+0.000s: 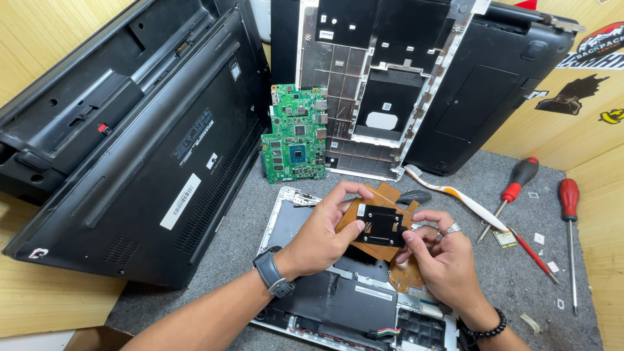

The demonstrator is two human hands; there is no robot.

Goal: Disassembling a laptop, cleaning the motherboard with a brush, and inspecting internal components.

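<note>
Step in hand, by judgement: inspection or separation of a flat copper-brown heat-spreader plate with a black square bracket at its middle (379, 224), held up above the opened white laptop chassis (286, 218).

Left hand (325, 227), wrist in a dark watch: closed on the plate's left edge, thumb on top near the black bracket, fingers curled over the far edge. Right hand (437, 250), ring and bead bracelet: pinching the plate's right edge between thumb and forefinger. Both holding; plate clear of the chassis, tilted slightly.

Relative to the chassis: grey felt surface (247, 240) beneath; green circuit board (296, 133) propped just beyond; silver-framed black keyboard panel (370, 78) behind that; large black laptop base (136, 143) leaning to the left; white-and-orange toothbrush (455, 195) and two red-handled screwdrivers (520, 179) (569, 208) to the right.

Next move, judged: steady two-handed grip, no bending of the thin sheet; turning over or setting down calls for a free patch of surface beside the chassis.
</note>
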